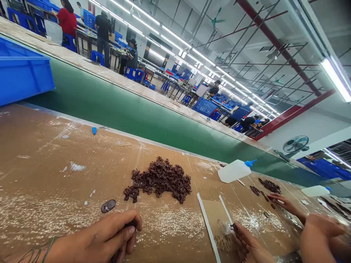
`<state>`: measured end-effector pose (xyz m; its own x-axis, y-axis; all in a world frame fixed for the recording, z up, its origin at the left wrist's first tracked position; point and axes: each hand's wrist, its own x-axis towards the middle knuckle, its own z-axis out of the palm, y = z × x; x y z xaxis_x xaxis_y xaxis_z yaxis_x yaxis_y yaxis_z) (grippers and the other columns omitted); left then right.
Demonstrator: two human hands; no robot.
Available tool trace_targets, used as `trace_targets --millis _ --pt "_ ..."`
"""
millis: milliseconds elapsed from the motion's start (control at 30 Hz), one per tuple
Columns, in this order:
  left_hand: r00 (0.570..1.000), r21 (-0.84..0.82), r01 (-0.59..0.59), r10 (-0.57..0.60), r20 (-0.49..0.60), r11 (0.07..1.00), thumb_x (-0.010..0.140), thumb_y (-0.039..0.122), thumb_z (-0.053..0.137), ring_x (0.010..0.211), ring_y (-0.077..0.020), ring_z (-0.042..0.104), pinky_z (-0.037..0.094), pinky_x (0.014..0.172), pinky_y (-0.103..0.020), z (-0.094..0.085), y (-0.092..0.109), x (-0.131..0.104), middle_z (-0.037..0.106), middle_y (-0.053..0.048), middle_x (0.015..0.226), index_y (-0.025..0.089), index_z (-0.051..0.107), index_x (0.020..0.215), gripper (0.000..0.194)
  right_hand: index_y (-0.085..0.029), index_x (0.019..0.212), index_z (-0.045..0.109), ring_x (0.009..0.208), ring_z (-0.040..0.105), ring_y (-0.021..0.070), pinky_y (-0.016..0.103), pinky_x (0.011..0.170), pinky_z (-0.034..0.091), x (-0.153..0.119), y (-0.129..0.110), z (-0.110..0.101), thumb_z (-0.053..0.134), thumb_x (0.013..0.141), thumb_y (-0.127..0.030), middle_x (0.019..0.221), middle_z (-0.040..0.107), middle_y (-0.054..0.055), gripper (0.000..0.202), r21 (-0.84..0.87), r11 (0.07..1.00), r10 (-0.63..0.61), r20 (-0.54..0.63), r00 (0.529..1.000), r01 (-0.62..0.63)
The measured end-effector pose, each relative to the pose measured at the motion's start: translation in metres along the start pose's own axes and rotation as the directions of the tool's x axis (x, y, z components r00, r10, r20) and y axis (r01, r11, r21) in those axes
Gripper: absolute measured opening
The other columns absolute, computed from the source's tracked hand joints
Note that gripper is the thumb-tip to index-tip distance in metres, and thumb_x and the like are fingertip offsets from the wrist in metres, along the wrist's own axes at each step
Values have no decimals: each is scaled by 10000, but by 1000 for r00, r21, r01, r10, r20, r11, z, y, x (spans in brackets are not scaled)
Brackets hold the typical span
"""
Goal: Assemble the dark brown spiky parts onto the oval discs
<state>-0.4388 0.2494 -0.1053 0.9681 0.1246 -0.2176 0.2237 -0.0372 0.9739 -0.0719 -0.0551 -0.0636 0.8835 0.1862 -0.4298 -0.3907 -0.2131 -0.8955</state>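
Note:
My left hand [101, 235], with a green cord at its wrist, is closed around something dark brown, mostly hidden by the fingers. Close beyond it lies a dark brown oval piece [108, 206]. My right hand [251, 243] pinches a small dark brown curly piece [233, 227] by a wet, clear patch [224, 227] of what looks like glue. That patch is on a cardboard sheet [212, 209] edged with white strips. Between and beyond my hands sits a heap of dark brown curly pieces [164, 179].
A white squeeze bottle [234, 171] with a blue nozzle lies past the heap. At right, a co-worker's hand [285, 205] reaches among oval pieces, near another bottle [315, 191]. A green conveyor belt [123, 113] runs behind the glue-marked cardboard; a blue crate [24, 73] stands far left.

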Motion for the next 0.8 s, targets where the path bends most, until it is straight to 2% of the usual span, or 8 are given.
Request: trace_targets --millis 100,233,333,500,700,800 --pt "1000 25 -2 3 -5 1000 1084 694 308 714 -171 703 611 804 -357 0 -1 -1 680 -43 1003 219 523 1114 523 -240 937 776 959 793 286 267 704 687 23 15 0 988 456 -254 1041 826 65 525 52 998 39 -23 999 -37" --pt "1000 31 2 -2 -3 1000 1095 649 315 733 -181 719 617 832 -366 -1 1 -2 686 -47 999 215 526 1099 483 -253 971 780 941 794 257 252 716 681 39 25 -5 978 530 -282 1102 823 64 484 96 995 34 -21 999 -32" --pt "1000 55 -9 9 -5 998 1107 616 309 735 -184 727 615 846 -365 -1 3 -2 697 -48 980 211 532 1093 463 -270 979 783 945 791 240 223 706 669 40 26 -9 975 553 -290 1115 823 52 467 105 994 33 -24 999 -31" --pt "1000 80 -6 7 -5 997 1116 563 308 747 -179 727 600 916 -375 -2 4 -4 714 -50 975 205 540 1082 428 -240 1018 776 1016 786 259 222 748 671 40 26 -9 999 487 -265 1108 821 63 576 85 995 54 -17 998 -52" --pt "1000 62 16 -16 -8 998 1092 607 307 748 -193 732 610 897 -388 -1 6 -4 706 -61 996 200 529 1108 464 -261 901 752 1166 745 309 240 740 675 31 21 -2 941 470 -242 1161 811 76 472 41 999 27 -73 997 -24" --pt "1000 80 14 -14 -5 997 1089 610 302 739 -196 725 609 903 -403 -1 8 -4 706 -60 987 206 525 1088 462 -224 908 745 1149 744 297 221 731 664 27 17 2 908 439 -216 1146 808 92 497 19 999 48 -91 995 -47"
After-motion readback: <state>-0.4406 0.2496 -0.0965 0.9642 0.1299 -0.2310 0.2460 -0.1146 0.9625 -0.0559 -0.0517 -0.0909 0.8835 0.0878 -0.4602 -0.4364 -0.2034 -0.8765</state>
